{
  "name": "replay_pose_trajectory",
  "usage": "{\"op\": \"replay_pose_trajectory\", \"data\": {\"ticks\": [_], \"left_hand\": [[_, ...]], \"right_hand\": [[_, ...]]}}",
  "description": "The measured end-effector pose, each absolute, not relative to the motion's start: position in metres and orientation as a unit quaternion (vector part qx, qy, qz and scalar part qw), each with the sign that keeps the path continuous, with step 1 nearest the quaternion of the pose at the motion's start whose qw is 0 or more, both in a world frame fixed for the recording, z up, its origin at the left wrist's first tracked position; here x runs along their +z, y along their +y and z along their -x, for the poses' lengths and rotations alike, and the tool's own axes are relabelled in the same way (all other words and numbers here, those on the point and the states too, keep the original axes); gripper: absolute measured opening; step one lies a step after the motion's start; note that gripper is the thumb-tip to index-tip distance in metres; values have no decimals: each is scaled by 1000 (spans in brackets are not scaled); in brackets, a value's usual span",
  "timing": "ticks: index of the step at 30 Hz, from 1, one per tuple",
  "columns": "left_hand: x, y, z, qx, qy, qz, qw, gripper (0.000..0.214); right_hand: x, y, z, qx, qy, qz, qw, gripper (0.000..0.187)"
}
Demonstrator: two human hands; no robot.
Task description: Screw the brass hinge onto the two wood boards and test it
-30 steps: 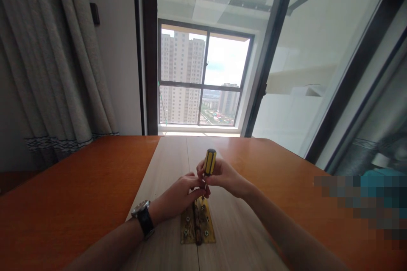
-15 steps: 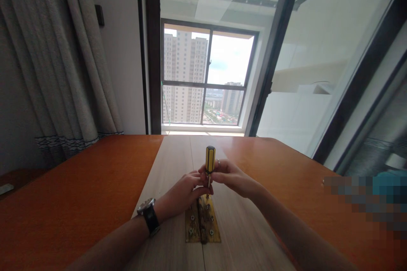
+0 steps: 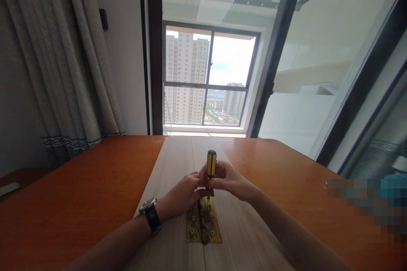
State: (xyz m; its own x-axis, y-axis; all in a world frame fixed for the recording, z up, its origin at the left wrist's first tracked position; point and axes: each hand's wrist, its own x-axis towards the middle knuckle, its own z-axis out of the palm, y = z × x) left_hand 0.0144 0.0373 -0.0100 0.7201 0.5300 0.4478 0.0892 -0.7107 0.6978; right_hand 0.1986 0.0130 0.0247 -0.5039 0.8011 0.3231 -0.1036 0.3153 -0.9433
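A yellow-and-black screwdriver [image 3: 211, 164] stands upright over the far end of a brass hinge [image 3: 203, 224]. My right hand [image 3: 230, 181] is closed round its handle. My left hand [image 3: 182, 194], with a dark watch [image 3: 150, 217] on the wrist, pinches the shaft just below the handle, fingers pressed together. The hinge lies flat across the seam of two pale wooden boards [image 3: 171, 169], with several screws in its leaves. The screwdriver's tip is hidden behind my fingers.
The boards lie on an orange-brown table [image 3: 82, 194]. Grey curtains [image 3: 60, 72] hang at the left. A window [image 3: 206, 80] and glass sliding doors [image 3: 321, 72] stand behind the table. A blurred patch covers the right edge.
Both hands and the screwdriver stay at the hinge's far end; my fingers have shifted slightly on the handle. The view has drifted a little to the left.
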Motion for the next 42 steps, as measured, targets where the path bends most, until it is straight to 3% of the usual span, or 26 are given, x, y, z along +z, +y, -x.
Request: {"op": "replay_pose_trajectory", "data": {"ticks": [5,18,24,29,39,42], "left_hand": [[-6,35,-13,310,173,-873,334,19],[-8,36,-13,326,174,-867,333,12],[-9,37,-14,335,148,-869,333,15],[-10,38,-14,326,166,-874,322,14],[-10,37,-13,318,187,-871,325,13],[-9,38,-14,326,166,-873,322,13]], "right_hand": [[32,14,-212,516,-720,257,387,34],[20,16,-196,524,-660,288,455,39],[29,15,-211,544,-692,263,393,38],[29,17,-210,504,-704,267,422,29],[22,17,-195,490,-673,290,472,35],[24,15,-202,504,-683,278,450,33]]}}
